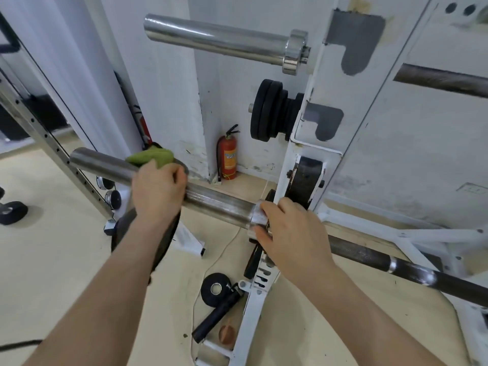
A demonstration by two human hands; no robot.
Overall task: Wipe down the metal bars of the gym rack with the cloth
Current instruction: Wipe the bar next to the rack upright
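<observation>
A green cloth (151,157) is wrapped over the steel sleeve of the lower barbell (219,200), and my left hand (158,188) grips the sleeve through it, near the sleeve's middle. My right hand (290,231) curls over the shiny collar (254,217) where the sleeve meets the dark bar shaft (369,256). The bar rests on the white rack upright (314,143). A second barbell sleeve (216,39) lies higher up on the rack.
Black weight plates (269,113) hang on a peg of the upright. A red fire extinguisher (227,154) stands in the wall corner. A black dumbbell handle with a plate (219,299) lies on the floor by the rack's foot. A perforated steel post (52,143) slants at the left.
</observation>
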